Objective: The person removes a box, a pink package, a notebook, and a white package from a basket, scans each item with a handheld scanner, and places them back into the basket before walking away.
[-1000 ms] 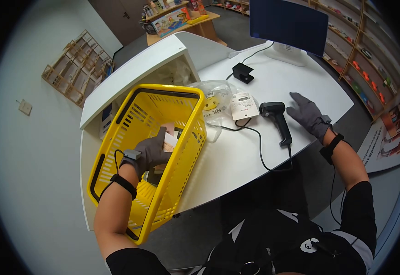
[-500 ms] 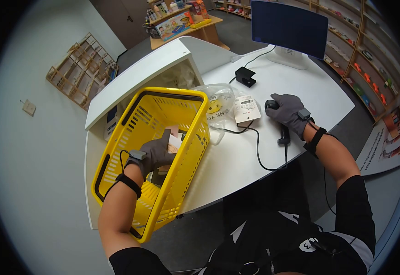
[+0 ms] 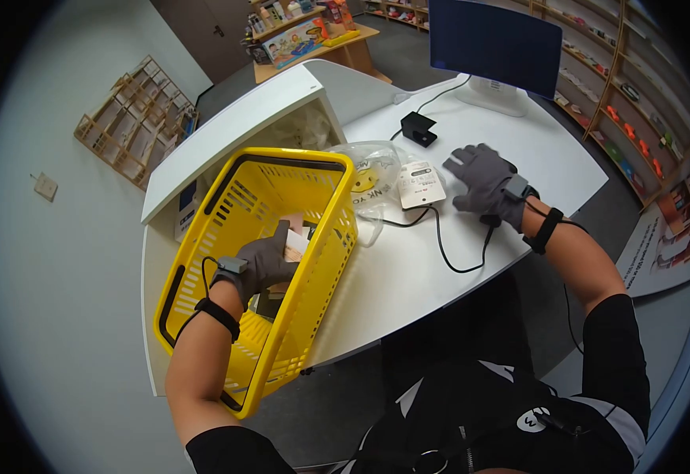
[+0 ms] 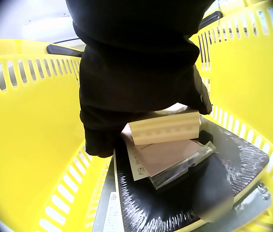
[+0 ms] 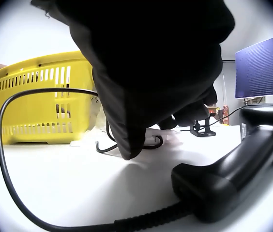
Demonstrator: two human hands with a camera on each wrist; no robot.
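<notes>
My gloved left hand is down inside a yellow shopping basket, thumb and fingers spread over the items there. Directly beneath it, in the left wrist view, lies a small cream box on a pinkish flat packet, above a black shrink-wrapped item. My gloved right hand hovers over the white desk with its fingers extended. A black barcode scanner lies beside it, mostly hidden under the hand in the head view. Left of these fingertips sits a white printed package.
A clear plastic bag with a yellow smiling face lies between basket and package. The scanner's cable curves across the desk. Farther back stand a black holder and a monitor. A raised white counter borders the basket.
My right hand came over the scanner and closed around its upper part, then let go and spread its fingers toward the white package. The cable loop shifted. My left hand stayed in the basket.
</notes>
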